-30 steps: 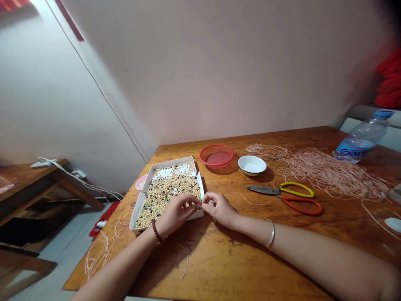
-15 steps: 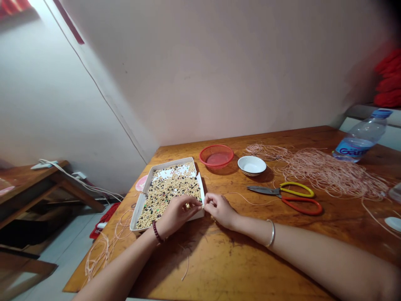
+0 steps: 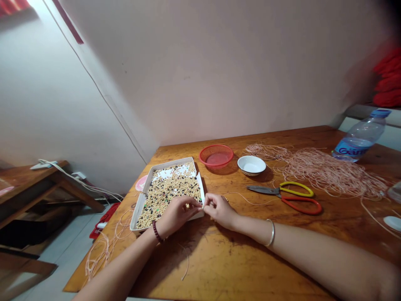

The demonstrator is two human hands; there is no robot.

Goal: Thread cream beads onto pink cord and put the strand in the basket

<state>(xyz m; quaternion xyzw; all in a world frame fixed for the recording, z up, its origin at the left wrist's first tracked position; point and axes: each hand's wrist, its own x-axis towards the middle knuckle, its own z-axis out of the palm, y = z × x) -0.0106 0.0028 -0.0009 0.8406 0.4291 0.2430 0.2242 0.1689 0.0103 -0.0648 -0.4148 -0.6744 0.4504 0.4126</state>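
Note:
A white tray (image 3: 137, 214) full of several small tan, dark and green beads lies on the wooden table (image 3: 238, 267). My left hand (image 3: 177, 214) rests over the tray's near right corner, fingers pinched on a small bead. My right hand (image 3: 221, 210) sits just right of the tray, fingers pinched on a thin pink cord (image 3: 241, 196) that trails off to the right. The two sets of fingertips meet at the tray's edge.
Scissors (image 3: 290, 195) with one yellow and one red handle lie right of my hands. A red mesh basket (image 3: 216, 156) and a white bowl (image 3: 251, 164) stand behind. A heap of pink cord (image 3: 326, 172) and a water bottle (image 3: 360, 138) fill the right side. Cords hang off the table's left edge.
My hands have barely shifted; the fingertips stay pinched together at the tray's corner.

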